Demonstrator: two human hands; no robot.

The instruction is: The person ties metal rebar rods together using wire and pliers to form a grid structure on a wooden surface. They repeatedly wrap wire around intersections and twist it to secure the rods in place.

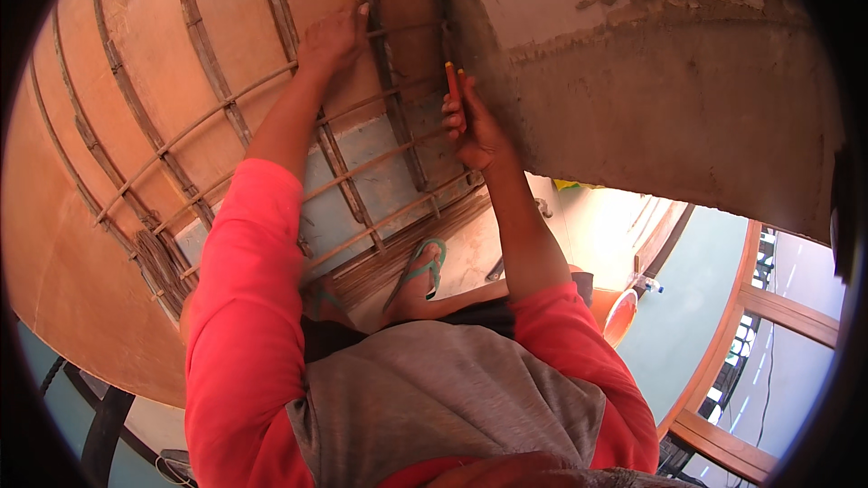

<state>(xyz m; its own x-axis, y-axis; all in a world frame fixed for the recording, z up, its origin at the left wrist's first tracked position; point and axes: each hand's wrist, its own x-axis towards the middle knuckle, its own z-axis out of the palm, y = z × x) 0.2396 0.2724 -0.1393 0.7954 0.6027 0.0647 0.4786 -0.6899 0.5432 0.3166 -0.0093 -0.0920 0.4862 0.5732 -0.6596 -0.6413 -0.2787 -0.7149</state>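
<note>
Rusty steel bars [206, 50] cross thinner rods [203, 124] in a grid over an orange-brown panel. My left hand [331, 42] is closed around the grid at the upper middle, where a thin rod runs into the fist; its fingertips are mostly hidden. To the right of it, my right hand [476, 136] is wrapped round a tool with two red handles [454, 83] tipped in yellow, seemingly pliers. The tool's jaws are out of sight. This hand is just in front of the grid's right end, beside a grey plastered concrete block [669, 99].
The block's lower edge overhangs on the right. My sandalled foot [421, 273] stands beside the grid's bottom. An orange bucket [620, 316] is near my right elbow, before a wooden window frame [723, 352]. A bundle of thin rods [161, 262] leans at left.
</note>
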